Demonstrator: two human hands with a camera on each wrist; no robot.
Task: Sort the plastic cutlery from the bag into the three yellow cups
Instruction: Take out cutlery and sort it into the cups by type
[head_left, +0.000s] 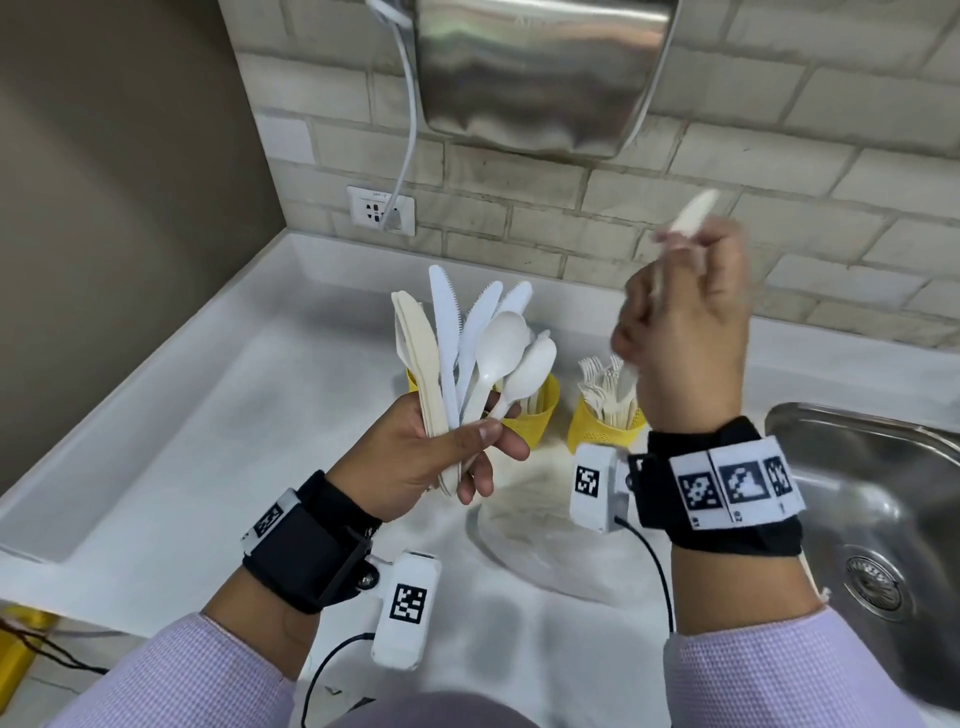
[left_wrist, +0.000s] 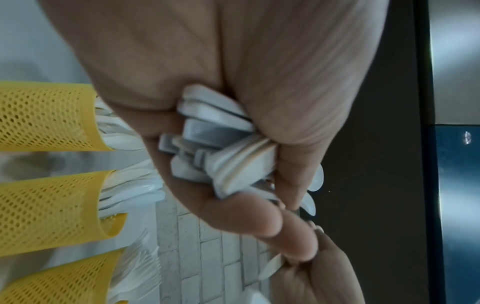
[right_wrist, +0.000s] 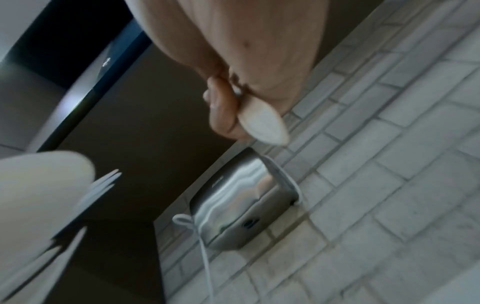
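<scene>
My left hand (head_left: 467, 452) grips a fanned bundle of white and cream plastic knives and spoons (head_left: 467, 358) by the handles (left_wrist: 221, 156), blades and bowls pointing up. My right hand (head_left: 680, 270) is raised to the right of it and pinches one cream piece of cutlery (head_left: 693, 210), blurred; its rounded end (right_wrist: 265, 125) sticks out past the fingers. Three yellow mesh cups stand in a row on the counter: one (left_wrist: 44, 117) holds spoons, the middle one (left_wrist: 49, 209) more white pieces, the third (head_left: 602, 431) forks. The bundle hides most of the two left cups in the head view.
A steel sink (head_left: 857, 493) lies at the right. A steel dispenser (head_left: 540, 73) hangs on the brick wall, its white cable running to a socket (head_left: 381, 210). A clear plastic piece (head_left: 535, 545) lies flat on the white counter (head_left: 234, 441) in front of the cups.
</scene>
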